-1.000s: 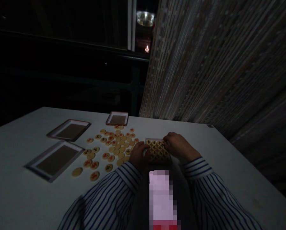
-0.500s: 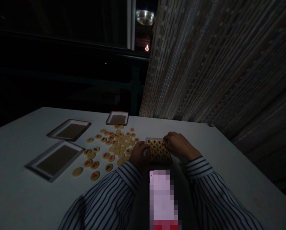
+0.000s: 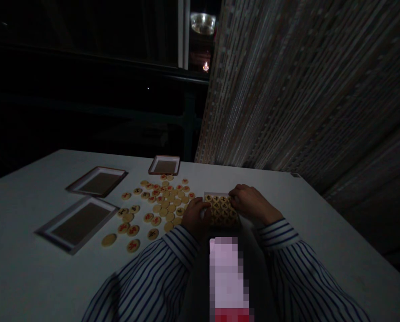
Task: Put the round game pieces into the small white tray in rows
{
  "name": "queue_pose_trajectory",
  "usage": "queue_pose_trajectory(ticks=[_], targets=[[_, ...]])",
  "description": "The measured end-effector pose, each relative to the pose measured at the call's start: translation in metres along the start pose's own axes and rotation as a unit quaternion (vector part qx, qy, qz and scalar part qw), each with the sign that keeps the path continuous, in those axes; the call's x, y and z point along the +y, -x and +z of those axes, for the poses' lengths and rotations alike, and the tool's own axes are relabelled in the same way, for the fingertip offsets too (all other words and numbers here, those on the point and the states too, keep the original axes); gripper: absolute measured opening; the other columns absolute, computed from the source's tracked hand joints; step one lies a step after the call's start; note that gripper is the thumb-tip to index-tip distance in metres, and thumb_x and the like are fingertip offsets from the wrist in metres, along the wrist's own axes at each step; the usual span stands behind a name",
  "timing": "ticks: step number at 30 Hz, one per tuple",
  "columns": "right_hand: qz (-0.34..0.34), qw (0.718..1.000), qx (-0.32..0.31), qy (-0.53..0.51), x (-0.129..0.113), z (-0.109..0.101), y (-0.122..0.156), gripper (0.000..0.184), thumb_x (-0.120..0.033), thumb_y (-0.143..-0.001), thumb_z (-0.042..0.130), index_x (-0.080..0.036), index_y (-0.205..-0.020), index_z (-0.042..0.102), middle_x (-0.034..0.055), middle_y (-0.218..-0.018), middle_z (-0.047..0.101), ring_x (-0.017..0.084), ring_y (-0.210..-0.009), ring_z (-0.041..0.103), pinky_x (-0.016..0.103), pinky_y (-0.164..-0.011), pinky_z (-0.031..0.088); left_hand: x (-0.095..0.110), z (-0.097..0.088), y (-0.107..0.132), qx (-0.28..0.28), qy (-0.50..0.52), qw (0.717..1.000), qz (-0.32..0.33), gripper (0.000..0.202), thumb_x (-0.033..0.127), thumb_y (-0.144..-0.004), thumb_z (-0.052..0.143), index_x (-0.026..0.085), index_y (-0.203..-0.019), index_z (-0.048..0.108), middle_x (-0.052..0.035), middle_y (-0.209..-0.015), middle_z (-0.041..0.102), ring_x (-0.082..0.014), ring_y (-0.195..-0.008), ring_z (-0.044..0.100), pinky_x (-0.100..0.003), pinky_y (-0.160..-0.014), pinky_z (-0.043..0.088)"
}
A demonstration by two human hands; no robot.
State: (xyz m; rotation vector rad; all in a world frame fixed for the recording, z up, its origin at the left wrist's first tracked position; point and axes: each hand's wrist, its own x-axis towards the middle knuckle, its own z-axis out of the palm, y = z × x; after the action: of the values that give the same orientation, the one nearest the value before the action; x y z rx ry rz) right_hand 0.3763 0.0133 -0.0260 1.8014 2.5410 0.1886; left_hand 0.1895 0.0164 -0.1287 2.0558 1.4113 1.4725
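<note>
A small box point(image 3: 216, 193) holds rows of round xiangqi pieces point(image 3: 222, 211) with dark characters. My left hand point(image 3: 196, 218) is curled round the box's left side, thumb and fingers closed at its edge. At the far right corner, my right hand point(image 3: 251, 203) has its fingertips pinched together over the end of the top row. What lies under those fingertips is hidden. Left of the box, many loose xiangqi pieces point(image 3: 164, 204) are scattered flat, some showing red or black characters and others plain.
Three shallow trays, a near one point(image 3: 77, 223), a middle one point(image 3: 99, 181) and a far one point(image 3: 164, 165), lie on the white table point(image 3: 320, 232). A bright pixelated phone screen point(image 3: 226, 273) is below my hands. Behind the table hangs a string curtain point(image 3: 270, 89). The room is dark.
My right fingertips now cover the piece at the end of the top row, which was partly visible before. The left hand and loose pieces look unchanged.
</note>
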Motion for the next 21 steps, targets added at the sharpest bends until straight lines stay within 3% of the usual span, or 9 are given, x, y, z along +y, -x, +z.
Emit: queue_pose_trajectory(ticks=[21], targets=[[0.019,0.999,-0.027,0.032,-0.0045,-0.0028,0.0004,0.033,-0.032,-0.088,0.034,-0.018,-0.093,0.064,0.0090,-0.091,0.061,0.019,-0.088,0.052,0.030,-0.073,0.034,0.0058,-0.0037,0.0000,-0.008,0.004,1.000,-0.021,0.012,0.017,-0.068,0.058,0.020,-0.078,0.065,-0.0071,-0.098,0.061,-0.0192,-0.091,0.058,-0.039,-0.083,0.049]])
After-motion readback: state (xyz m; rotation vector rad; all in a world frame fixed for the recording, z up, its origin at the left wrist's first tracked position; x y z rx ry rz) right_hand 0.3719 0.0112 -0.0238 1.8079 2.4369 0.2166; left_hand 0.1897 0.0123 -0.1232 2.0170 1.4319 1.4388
